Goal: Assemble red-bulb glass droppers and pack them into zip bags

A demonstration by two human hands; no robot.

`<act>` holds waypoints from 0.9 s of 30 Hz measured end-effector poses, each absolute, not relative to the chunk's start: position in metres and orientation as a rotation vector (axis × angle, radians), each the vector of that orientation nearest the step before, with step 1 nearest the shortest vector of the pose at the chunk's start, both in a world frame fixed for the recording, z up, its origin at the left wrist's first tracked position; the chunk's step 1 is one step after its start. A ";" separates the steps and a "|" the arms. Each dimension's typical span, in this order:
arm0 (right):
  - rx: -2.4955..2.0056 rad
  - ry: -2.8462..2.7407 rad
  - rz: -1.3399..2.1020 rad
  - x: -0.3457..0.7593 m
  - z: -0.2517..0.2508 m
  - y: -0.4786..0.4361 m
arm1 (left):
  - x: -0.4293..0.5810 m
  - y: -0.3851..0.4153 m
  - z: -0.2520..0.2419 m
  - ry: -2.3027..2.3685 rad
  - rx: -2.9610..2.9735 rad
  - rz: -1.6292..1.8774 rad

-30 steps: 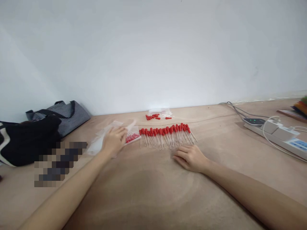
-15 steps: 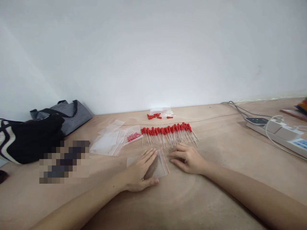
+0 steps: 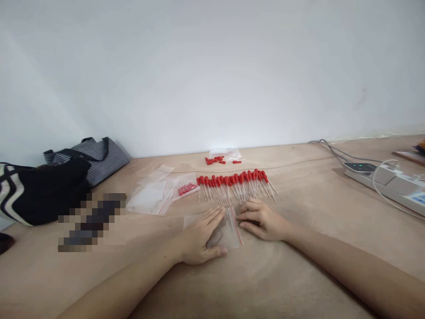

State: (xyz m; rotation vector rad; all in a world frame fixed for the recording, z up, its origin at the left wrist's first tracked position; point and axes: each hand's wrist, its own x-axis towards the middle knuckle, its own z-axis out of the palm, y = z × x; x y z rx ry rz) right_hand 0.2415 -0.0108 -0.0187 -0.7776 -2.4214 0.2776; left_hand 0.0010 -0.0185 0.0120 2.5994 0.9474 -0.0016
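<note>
A clear zip bag with a red seal line [image 3: 229, 230] lies flat on the table. My left hand [image 3: 204, 237] rests on it, fingers stretched forward and thumb apart. Just right of the bag's seal edge is my right hand [image 3: 264, 220], resting on the table with its fingers slightly bent and apart, holding nothing. Beyond both hands runs a row of red-capped clear droppers [image 3: 235, 180], tips towards me. Left of the row, a bag with several red-capped pieces inside [image 3: 187, 188] touches a pile of flat clear bags [image 3: 149, 197].
Loose red caps [image 3: 215, 160] and a clear bag with thin tubes [image 3: 229, 153] lie near the wall. Black [image 3: 49, 190] and striped [image 3: 108, 159] bags stand left, beside a blurred dark object [image 3: 94, 221]. A power strip [image 3: 395, 186] with cables is at right.
My left hand and the clear bag under it have shifted slightly to the right, bringing the seal edge closer to my right hand. The view has turned a little.
</note>
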 end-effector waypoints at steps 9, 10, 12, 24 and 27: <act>-0.649 -2.518 0.341 0.239 -0.012 -0.013 | 0.000 -0.017 0.009 0.930 2.622 0.021; -0.621 -2.535 0.357 0.239 -0.011 -0.014 | 0.000 -0.017 0.009 0.930 2.622 0.026; -0.556 -2.567 0.386 0.238 -0.009 -0.015 | 0.000 -0.018 0.009 0.928 2.623 0.051; -0.433 -2.706 0.407 0.234 -0.009 -0.020 | -0.004 -0.015 0.011 0.878 2.592 0.114; -0.464 -2.745 0.383 0.235 -0.008 -0.018 | -0.006 -0.016 0.016 0.915 2.601 0.100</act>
